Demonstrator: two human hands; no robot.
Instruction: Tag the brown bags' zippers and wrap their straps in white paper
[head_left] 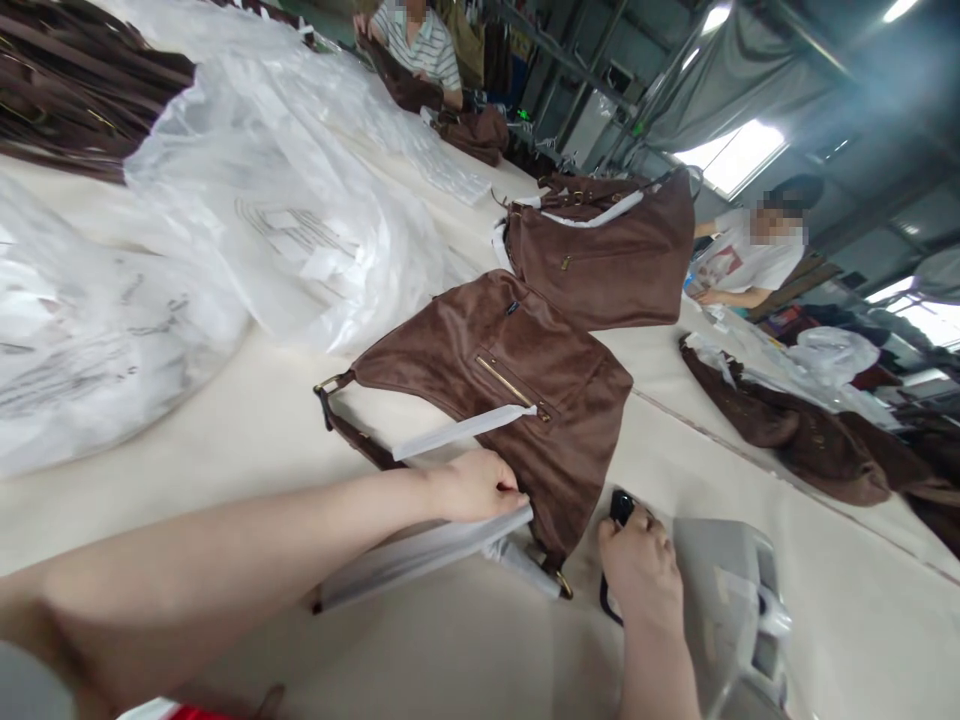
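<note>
A brown leather shoulder bag [555, 375] lies on the pale table, its brass zipper facing up. Thin white wrapping covers one strap [427, 555] and part of another, with a metal ring at each end of the bag. My left hand [484, 487] is closed at the bag's near edge, its fingers curled at the end of the wrapped strap. To the right of the bag, my right hand [643, 562] is closed over a flat black object [622, 505] with rounded edges, perhaps a phone; the hand hides most of it.
A grey plastic device [724, 600] stands beside my right hand. Behind lies another brown bag [607, 255]. Clear plastic bags [300, 210] fill the left, near stacked brown leather pieces [75, 90]. More brown bags [795, 430] lie right. Two people [420, 45] work across the table.
</note>
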